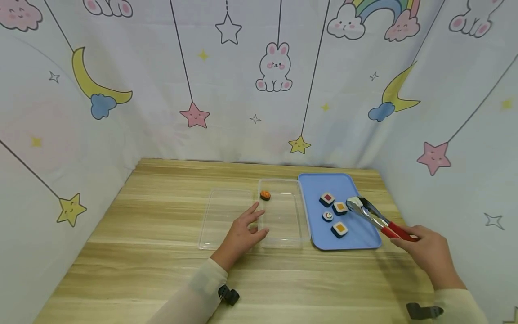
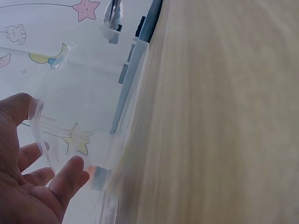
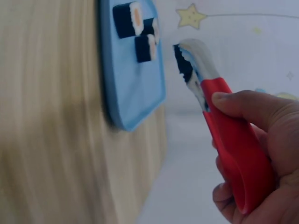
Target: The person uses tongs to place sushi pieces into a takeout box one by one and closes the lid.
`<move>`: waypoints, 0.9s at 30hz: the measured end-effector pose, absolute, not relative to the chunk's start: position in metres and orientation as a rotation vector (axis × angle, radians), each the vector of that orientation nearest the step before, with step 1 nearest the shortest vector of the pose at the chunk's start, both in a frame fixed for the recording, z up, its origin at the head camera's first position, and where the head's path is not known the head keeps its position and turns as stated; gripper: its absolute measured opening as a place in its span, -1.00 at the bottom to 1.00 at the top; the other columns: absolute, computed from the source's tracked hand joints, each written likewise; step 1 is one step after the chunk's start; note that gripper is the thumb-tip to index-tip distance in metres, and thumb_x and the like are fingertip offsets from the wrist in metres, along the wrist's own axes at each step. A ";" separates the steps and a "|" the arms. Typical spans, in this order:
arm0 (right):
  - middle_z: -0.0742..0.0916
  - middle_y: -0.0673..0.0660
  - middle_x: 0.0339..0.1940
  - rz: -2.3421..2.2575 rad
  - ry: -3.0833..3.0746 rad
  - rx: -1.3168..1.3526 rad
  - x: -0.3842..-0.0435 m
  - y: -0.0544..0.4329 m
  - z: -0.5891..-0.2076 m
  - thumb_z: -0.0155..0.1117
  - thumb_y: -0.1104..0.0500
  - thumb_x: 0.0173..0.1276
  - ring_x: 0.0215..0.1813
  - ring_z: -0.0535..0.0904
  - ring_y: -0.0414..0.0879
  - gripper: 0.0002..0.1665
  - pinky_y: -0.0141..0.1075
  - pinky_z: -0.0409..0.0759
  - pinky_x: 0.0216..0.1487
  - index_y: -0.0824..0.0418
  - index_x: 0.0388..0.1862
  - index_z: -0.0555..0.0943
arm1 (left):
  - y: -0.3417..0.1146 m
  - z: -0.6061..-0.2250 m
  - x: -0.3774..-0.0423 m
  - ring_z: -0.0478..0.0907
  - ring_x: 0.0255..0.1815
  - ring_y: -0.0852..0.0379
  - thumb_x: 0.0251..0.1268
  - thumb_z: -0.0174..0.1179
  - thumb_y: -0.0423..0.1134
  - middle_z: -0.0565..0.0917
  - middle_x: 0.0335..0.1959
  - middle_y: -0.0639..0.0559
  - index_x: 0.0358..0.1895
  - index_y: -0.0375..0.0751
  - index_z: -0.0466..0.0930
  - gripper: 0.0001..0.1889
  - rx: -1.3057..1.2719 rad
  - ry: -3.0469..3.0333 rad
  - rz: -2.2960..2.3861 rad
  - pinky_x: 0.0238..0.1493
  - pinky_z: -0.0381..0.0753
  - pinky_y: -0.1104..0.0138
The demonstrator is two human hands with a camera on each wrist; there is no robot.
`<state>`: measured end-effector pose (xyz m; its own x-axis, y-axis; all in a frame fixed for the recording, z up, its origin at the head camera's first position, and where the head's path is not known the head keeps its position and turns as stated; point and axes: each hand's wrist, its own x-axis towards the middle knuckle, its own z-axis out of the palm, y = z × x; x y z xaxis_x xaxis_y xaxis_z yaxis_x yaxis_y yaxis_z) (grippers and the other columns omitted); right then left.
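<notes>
My right hand (image 1: 429,252) grips tongs by their red handles (image 3: 233,144). Between the metal tips is a dark-sided, white-topped sushi roll (image 1: 355,201), held above the blue tray (image 1: 364,240). Several more sushi pieces lie on that tray, among them an orange-centred roll (image 1: 339,230) and a red-centred roll (image 1: 327,199). My left hand (image 1: 243,229), fingers spread and slightly bent, rests at the left near corner of a clear plastic container (image 1: 283,243). Its fingertips (image 2: 72,168) are right at the container's wall. An orange-topped sushi piece (image 1: 265,195) sits in the container's far left corner.
A clear flat lid (image 1: 218,220) lies left of the container, partly behind my left hand. The tray stands right against the container's right side. Printed curtains (image 1: 243,135) close off the wooden table (image 1: 162,279) at the back and both sides.
</notes>
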<state>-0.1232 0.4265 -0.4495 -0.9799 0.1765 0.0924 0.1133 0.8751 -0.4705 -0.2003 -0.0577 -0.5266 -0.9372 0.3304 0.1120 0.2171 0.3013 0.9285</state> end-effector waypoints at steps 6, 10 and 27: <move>0.77 0.37 -0.06 0.776 -2.884 -0.144 -0.142 0.411 -0.436 0.58 -0.13 0.27 -0.20 0.59 0.10 -0.30 -0.30 0.55 -0.43 0.39 0.15 0.72 | -0.058 -0.526 -0.200 0.27 0.58 -0.08 0.38 0.41 -0.19 0.15 0.68 0.03 0.49 -0.22 0.46 -0.35 0.515 2.455 1.727 0.22 0.67 0.13; 0.76 0.35 -0.04 0.800 -2.900 -0.084 -0.157 0.391 -0.426 0.58 -0.12 0.27 -0.14 0.59 0.16 -0.30 -0.26 0.57 -0.34 0.36 0.19 0.71 | -0.058 -0.527 -0.200 0.30 0.56 -0.10 0.37 0.42 -0.18 0.16 0.67 0.11 0.49 -0.21 0.47 -0.35 0.510 2.452 1.732 0.21 0.67 0.13; 0.75 0.10 -0.16 0.805 -3.023 0.344 -0.220 0.274 -0.418 0.63 0.04 0.20 -0.18 0.60 0.03 -0.45 -0.24 0.63 -0.34 0.20 0.15 0.78 | -0.060 -0.529 -0.202 0.32 0.54 -0.11 0.39 0.40 -0.18 0.14 0.68 -0.01 0.50 -0.23 0.45 -0.35 0.542 2.452 1.736 0.22 0.67 0.13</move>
<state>-0.2199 0.2738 -0.4185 -0.9761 -0.2115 0.0509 -0.2088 0.8453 -0.4919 -0.2016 -0.0601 -0.5295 -0.9332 0.3350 0.1300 0.2338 0.2916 0.9275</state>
